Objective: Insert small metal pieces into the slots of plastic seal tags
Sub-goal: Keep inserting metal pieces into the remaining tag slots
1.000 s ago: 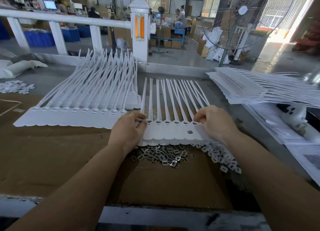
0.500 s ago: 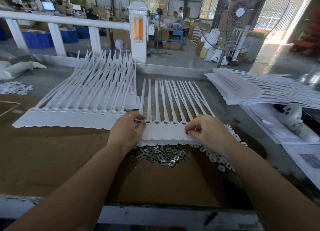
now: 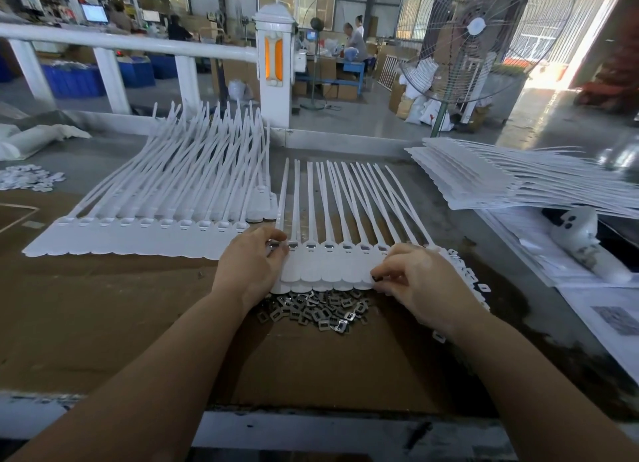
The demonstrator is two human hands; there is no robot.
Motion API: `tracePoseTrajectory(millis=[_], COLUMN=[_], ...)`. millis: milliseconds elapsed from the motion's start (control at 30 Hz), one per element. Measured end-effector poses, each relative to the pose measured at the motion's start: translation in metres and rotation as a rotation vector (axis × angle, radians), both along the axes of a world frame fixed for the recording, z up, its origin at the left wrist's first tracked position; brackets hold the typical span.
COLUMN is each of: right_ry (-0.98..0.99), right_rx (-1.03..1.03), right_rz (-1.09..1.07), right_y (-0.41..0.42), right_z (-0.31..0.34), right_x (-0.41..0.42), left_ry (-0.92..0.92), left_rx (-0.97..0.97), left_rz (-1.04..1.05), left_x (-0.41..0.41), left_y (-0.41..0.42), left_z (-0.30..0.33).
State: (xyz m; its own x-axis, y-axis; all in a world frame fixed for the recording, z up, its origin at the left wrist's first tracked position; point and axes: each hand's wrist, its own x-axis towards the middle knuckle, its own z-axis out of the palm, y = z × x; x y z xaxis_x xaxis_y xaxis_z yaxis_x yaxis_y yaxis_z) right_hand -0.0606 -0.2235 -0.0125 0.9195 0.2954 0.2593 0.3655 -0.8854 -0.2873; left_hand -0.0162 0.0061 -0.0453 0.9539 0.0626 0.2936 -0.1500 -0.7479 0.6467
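2 hands (image 3: 250, 264) (image 3: 415, 281) on 1 tag strip (image 3: 328, 271), about 8 straps.

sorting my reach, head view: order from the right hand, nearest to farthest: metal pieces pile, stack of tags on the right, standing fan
1. metal pieces pile, just left of the right hand.
2. stack of tags, farther back on the right.
3. standing fan, beyond the table.

The right hand (image 3: 418, 281) has slid from the strip's far corner to its near edge, apparently pinching a metal piece (image 3: 376, 278).
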Motion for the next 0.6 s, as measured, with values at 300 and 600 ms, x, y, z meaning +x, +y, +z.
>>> tracePoseTrajectory(millis=[300,600], right_ry=[-0.107,-0.146], right_rx=[0.013,0.312], right_rz=[0.005,-0.198], right_y=[-0.002,-0.009], right_z=[-0.007,0.000], right_x=[-0.003,0.006], left_ry=[0.008,0.010], left_rx=[-0.006,0.000], left_rz=[0.003,0.010], left_x=[0.000,0.000], left_y=[0.001,0.000], left_z=[-0.001,-0.001])
